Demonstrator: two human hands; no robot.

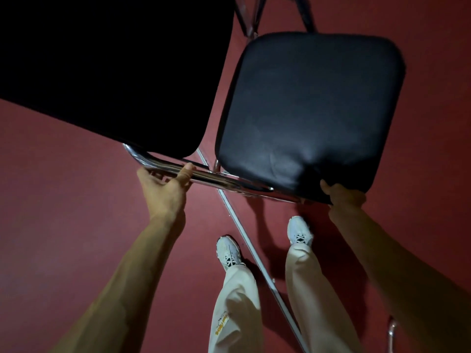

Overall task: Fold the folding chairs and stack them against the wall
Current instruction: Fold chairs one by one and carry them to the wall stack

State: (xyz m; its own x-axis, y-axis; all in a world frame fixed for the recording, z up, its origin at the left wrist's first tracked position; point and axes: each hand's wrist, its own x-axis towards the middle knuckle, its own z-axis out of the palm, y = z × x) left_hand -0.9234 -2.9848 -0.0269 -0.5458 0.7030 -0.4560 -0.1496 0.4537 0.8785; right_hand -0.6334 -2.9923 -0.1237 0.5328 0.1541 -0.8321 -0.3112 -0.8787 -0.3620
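I look straight down at a folding chair with a chrome tube frame [224,180] and black padding. Its black seat cushion [311,113] fills the middle right. A second black padded panel [107,70], very dark, fills the upper left. My left hand [167,184] grips the chrome tube just below that panel, thumb over the top. My right hand [342,194] holds the near edge of the seat cushion, fingers hidden underneath. A thin chrome leg [254,253] runs diagonally down between my feet.
The floor [76,225] is dark red. My white shoes [228,252] and cream trousers [239,307] stand right below the chair. Another bit of chrome tube [391,329] shows at the lower right edge. More chair frame [248,19] sits at the top.
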